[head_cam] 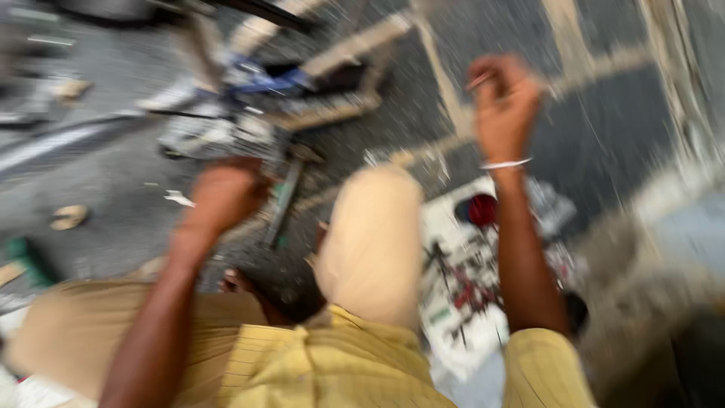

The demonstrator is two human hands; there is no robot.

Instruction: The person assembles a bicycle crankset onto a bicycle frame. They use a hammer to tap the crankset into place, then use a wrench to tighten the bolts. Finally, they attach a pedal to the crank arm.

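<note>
While the whole view is smeared with motion blur, you can be made out sitting low over a dark grey floor, in a yellow shirt and tan trousers, one knee raised in the middle. At the floor's left edge lie a small tan scrap and something green.

Your left hand is stretched forward and down, curled into a fist; it sits on or just beside a blurred grey metal part on the floor, and whether it truly grips that part cannot be told. Just right of that hand a hammer lies on the floor, its handle running toward you. Beyond them, toward the floor's far edge, stands a pale wooden frame with something blue against it.

Right of your knee a white sheet is spread on the floor, littered with small dark and red tools and a round red cap.

Your right hand is raised high, well apart from the left, fingers closed around a thin object too blurred to name. A pale band circles that wrist.
</note>
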